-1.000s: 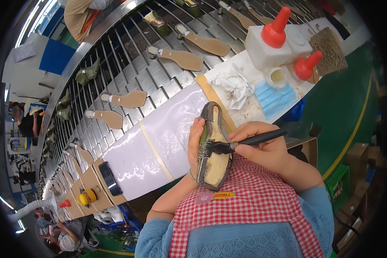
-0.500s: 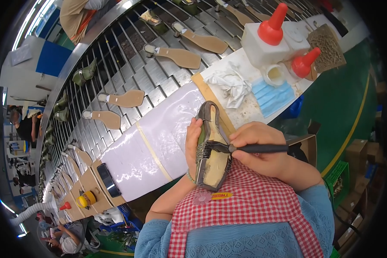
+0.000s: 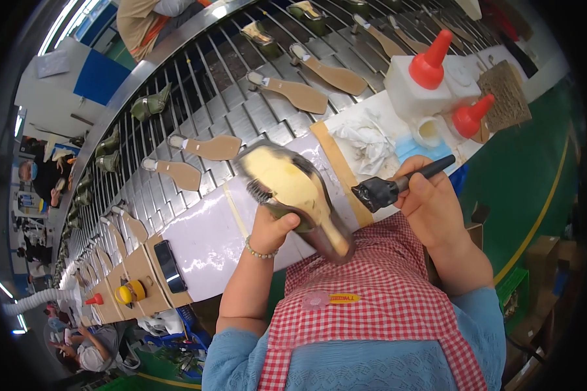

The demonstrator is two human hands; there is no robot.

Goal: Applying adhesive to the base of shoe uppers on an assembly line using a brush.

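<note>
The shoe (image 3: 287, 179), underside up with its cream sole face showing and its outline blurred, is in your left hand (image 3: 270, 229), raised over the near edge of the worktop (image 3: 205, 244). Its long axis slants from the broad end at upper left to the narrow end at lower right, which overhangs your checked apron (image 3: 365, 280). Your left thumb presses the side of the shoe; the fingers curl beneath, tips hidden. Your right hand (image 3: 430, 195) pinches the handle of the black brush (image 3: 375, 193), whose head points left toward the shoe. Governing relation: the brush head sits just right of the shoe's right side, apart from it, so your left hand is the nearer, in contact, and your right hand stands off to the right. Farther out, a crumpled tissue (image 3: 370, 142) and a blue pleated cloth (image 3: 407, 148) lie toward the worktop's right end, beside an open pot (image 3: 429, 131) and a white bottle (image 3: 414, 88) with a red cone top. A phone (image 3: 169, 266) lies toward the left end. Beyond the far edge, tan soles (image 3: 298, 95) rest on the metal slats (image 3: 225, 120).
</note>
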